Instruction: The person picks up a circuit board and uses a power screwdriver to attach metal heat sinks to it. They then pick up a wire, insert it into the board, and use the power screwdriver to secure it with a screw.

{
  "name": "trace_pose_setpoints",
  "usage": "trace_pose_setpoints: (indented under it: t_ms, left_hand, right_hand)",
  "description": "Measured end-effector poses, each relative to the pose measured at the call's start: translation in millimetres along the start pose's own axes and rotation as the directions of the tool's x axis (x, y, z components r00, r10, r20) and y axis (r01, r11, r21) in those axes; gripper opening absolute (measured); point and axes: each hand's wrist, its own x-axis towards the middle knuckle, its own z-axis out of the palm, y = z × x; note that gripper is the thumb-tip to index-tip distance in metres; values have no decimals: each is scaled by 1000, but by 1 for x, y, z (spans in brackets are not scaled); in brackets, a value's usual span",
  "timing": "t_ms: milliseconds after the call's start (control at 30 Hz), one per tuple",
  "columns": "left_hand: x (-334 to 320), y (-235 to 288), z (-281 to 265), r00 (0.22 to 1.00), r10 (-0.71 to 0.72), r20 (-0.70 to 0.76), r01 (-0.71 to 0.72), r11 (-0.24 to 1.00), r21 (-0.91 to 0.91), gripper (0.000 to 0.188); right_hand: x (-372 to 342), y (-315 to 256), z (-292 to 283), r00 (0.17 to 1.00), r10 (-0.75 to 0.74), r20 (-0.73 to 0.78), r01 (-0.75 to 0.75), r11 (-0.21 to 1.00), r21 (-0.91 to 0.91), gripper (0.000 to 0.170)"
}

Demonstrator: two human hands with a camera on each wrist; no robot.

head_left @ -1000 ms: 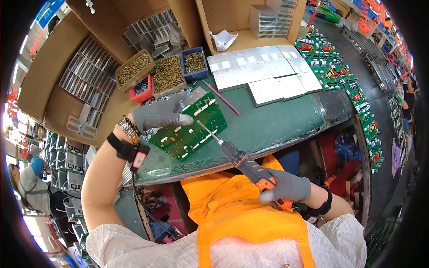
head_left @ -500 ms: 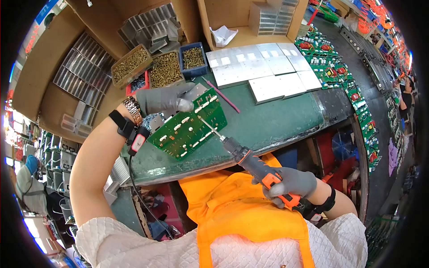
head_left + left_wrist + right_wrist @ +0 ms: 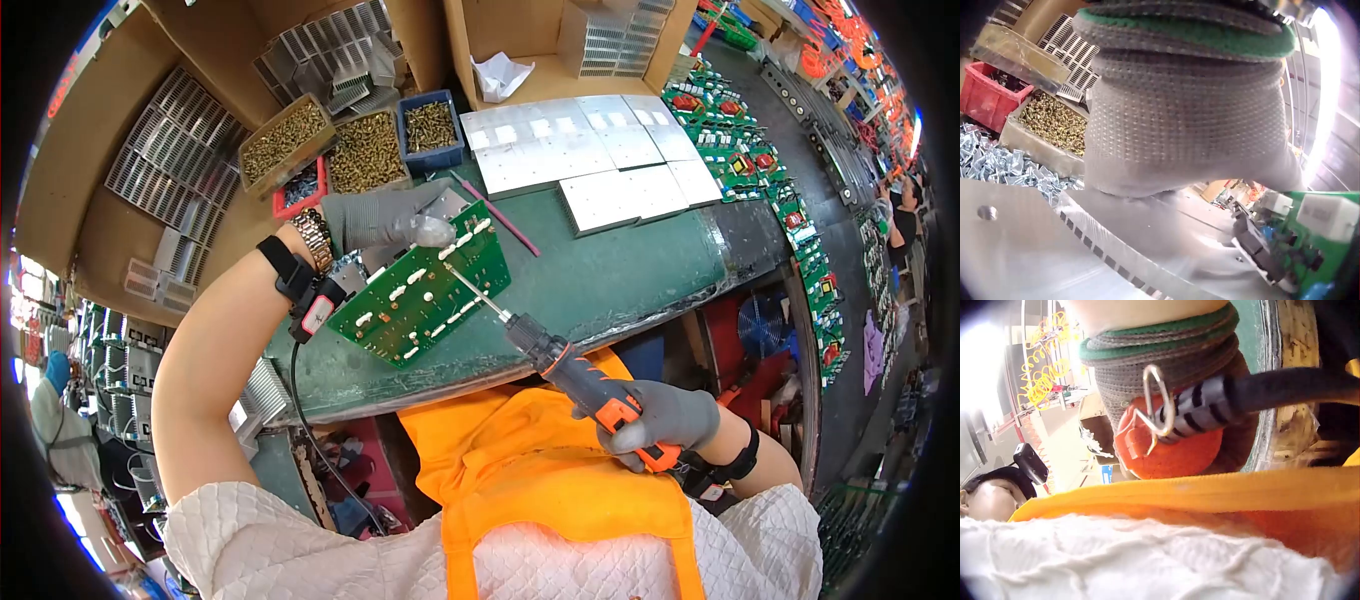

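Note:
In the head view my gloved left hand holds a green circuit board by its upper left side, thumb at the board's edge. White components and solder points show on the board's face, which tilts toward me. The left wrist view has the same hand above a flat aluminium heat sink, with the board's component side at the right. My gloved right hand grips a black and orange electric screwdriver. Its long bit overlaps the upper middle of the board. The orange tail and black cable show in the right wrist view.
Bins of brass screws stand behind the left hand, beside a red bin. Aluminium plates lie at the back, a pink stick before them. Cardboard boxes hold heat sinks. More circuit boards line the right side.
The board has tilted up slightly, and my left thumb has moved up along it. The screwdriver's handle has shifted a little right and down, its bit staying over the board.

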Motion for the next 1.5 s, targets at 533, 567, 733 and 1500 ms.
trace_pose_setpoints:
  t_ms: [533, 567, 733, 1500]
  left_hand:
    - [8, -17, 3, 995, 81, -58, -81, 997, 3, 94]
    - [10, -22, 4, 989, 122, -78, -127, 990, -61, 90]
    - [11, -21, 5, 994, 92, -61, -98, 991, -96, 91]
    - [10, 69, 61, 899, 393, -196, 25, 399, 916, 17]
  right_hand:
    - [-20, -35, 60, 965, 241, -107, -239, 970, 32, 58]
    - [-19, -34, 62, 964, 237, -119, -234, 971, 41, 58]
    - [-15, -30, 66, 972, 224, -73, -220, 974, 55, 49]
    - [-55, 7, -13, 976, -217, -29, 218, 949, 227, 68]
